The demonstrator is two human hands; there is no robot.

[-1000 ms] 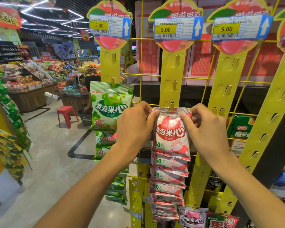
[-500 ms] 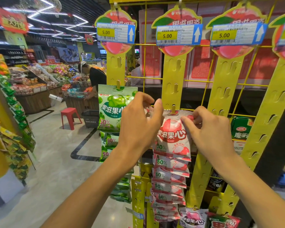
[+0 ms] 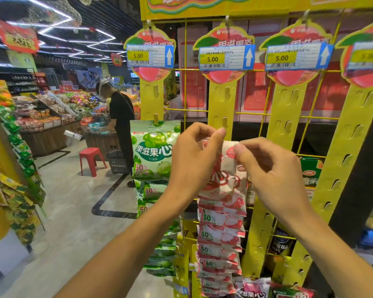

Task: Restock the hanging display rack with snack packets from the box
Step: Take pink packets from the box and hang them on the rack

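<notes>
Pinching the red-and-white foil snack packet (image 3: 222, 177) by its striped top seam — left hand (image 3: 194, 155) and right hand (image 3: 271, 168) both gripping it — I'm lining its hole up with the yellow plastic hanging strip (image 3: 223, 108).

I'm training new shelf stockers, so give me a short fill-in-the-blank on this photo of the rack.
1. Both hands, left hand and right hand, pinch the top of a ___-and-white packet.
2. Each price tag reads ___.
3. The green packet hangs to the ___ of the held one.
4. The stool on the floor is ___.

Missing words: red; 5.00; left; red
</notes>
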